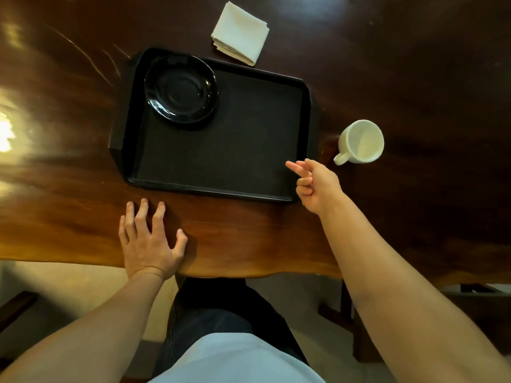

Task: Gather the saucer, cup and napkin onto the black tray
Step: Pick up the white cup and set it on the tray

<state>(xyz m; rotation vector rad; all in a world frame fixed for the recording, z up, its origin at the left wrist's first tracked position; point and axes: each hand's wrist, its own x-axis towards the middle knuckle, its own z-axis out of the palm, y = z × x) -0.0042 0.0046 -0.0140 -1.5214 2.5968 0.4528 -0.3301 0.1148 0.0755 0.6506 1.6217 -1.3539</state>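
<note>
Black saucer point(181, 89) sits in the tray point(221, 186) corner, leaving room; the right hand point(315, 186), its grip loosely curled and empty, is near the cup point(362, 142); the left hand point(150, 241) rests spread on the tabletop point(249, 239).

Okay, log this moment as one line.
black glossy saucer: on black plastic tray | white ceramic cup: on table | folded cream napkin: on table | right hand: near cup, empty | left hand: flat on table

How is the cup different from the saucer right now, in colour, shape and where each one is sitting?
The cup is white, while the saucer is glossy black. The cup is deep with a handle; the saucer is shallow and flat with no handle. The saucer already sits in the far left corner of the black tray, while the cup stands on the wooden table, just right of the tray. Both are round, look empty, and neither is being touched.
</note>
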